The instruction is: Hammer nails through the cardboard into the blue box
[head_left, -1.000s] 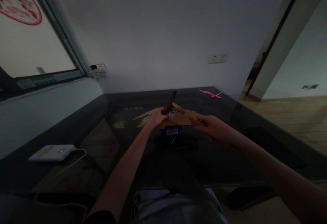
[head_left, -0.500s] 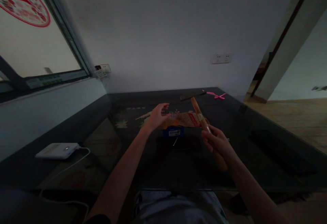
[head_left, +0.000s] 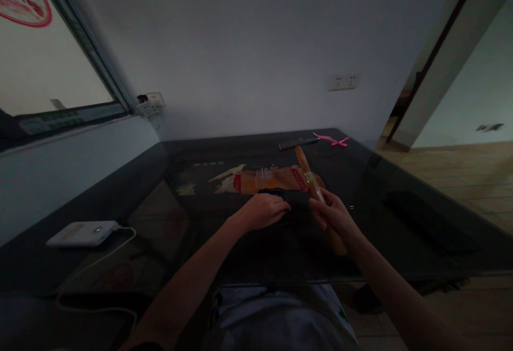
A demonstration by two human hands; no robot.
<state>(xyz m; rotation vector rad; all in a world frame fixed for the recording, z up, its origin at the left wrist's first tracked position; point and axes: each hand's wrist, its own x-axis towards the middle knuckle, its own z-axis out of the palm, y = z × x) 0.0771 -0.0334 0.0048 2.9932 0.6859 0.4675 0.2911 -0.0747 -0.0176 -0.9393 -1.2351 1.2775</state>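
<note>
Around the handle of the hammer point(head_left: 305, 169) the right hand point(head_left: 334, 217) is clenched, the steel head raised beyond it. Just left, the left hand point(head_left: 264, 211) lies palm down on the table point(head_left: 248, 252), fingers curled; whether it pinches anything I cannot tell. Past its fingertips sits a blue box point(head_left: 272, 193), then an orange packet point(head_left: 266, 179).

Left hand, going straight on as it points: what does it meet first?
Probably the small blue box just past the left hand, before the orange board; depth is unclear.
</note>
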